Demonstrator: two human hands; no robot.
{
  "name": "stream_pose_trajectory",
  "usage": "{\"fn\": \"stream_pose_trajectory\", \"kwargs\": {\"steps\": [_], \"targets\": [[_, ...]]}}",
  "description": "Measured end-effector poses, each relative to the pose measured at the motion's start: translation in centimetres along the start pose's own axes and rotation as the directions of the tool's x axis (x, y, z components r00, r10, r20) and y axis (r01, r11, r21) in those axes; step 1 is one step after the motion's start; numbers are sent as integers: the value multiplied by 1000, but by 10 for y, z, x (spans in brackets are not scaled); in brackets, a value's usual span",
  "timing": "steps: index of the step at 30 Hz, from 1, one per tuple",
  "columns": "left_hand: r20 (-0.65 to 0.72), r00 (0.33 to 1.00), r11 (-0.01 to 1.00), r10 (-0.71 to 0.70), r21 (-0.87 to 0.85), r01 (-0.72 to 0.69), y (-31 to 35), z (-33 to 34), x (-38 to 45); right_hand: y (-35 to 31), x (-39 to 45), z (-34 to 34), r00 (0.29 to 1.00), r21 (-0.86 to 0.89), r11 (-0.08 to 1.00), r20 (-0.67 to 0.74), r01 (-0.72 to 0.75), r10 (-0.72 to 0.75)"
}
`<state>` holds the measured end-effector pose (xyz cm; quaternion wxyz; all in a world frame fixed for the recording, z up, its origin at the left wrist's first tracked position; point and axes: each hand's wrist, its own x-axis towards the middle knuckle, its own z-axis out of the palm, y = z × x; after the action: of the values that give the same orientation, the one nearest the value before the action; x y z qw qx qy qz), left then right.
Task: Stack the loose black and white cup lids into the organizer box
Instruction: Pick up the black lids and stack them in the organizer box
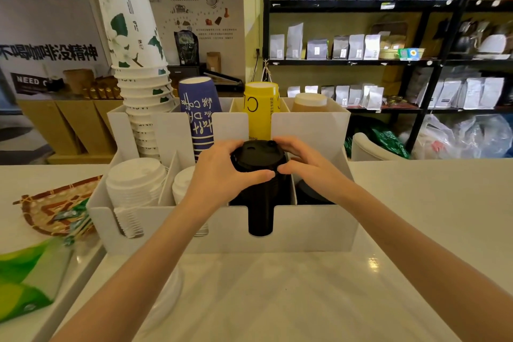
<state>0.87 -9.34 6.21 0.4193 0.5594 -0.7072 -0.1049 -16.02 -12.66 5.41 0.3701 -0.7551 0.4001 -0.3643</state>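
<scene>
A white organizer box stands on the counter in front of me. Both hands grip a stack of black lids over its third front compartment, above the black column showing through the front slot. My left hand holds the stack's left side with the thumb across the front. My right hand holds the right side. White lid stacks fill the far-left compartment and the one beside it. A few black lids lie low in the right compartment. White lids lie on the counter under my left forearm.
Upside-down paper cup stacks fill the box's back row: white-green, blue, yellow, brown. A woven tray with green packets and a green packet lie at left. Shelves of bags stand behind.
</scene>
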Motion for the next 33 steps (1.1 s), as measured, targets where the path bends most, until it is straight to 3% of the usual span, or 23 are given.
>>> {"fn": "stream_pose_trajectory", "kwargs": {"steps": [12, 17, 19, 21, 24, 27, 30, 33], "targets": [[30, 999, 999, -30, -33, 31, -5, 4, -12, -2, -9, 6, 994, -34, 998, -97, -46, 42], [-26, 995, 993, 99, -60, -101, -1, -3, -43, -13, -48, 9, 990, -101, 994, -136, -34, 20], [46, 988, 984, 150, -107, -144, 3, -8, -66, -15, -70, 15, 991, -119, 992, -129, -42, 27], [202, 964, 979, 174, -139, -148, 6, -12, -90, -14, -93, 22, 994, -148, 987, -98, -68, 54], [458, 877, 987, 145, -126, -98, 9, -14, -124, -11, -128, 33, 994, -211, 971, -22, -113, 111], [616, 780, 994, 105, -46, -97, 8, -9, -155, -7, -159, 44, 984, -250, 958, 69, -144, 165], [692, 720, 981, 57, 96, -171, 8, -3, -182, -3, -187, 52, 953, -300, 931, 153, -208, 262], [691, 720, 952, 64, 175, -252, 10, 0, -198, 0, -207, 60, 926, -350, 901, 179, -257, 333]]}}
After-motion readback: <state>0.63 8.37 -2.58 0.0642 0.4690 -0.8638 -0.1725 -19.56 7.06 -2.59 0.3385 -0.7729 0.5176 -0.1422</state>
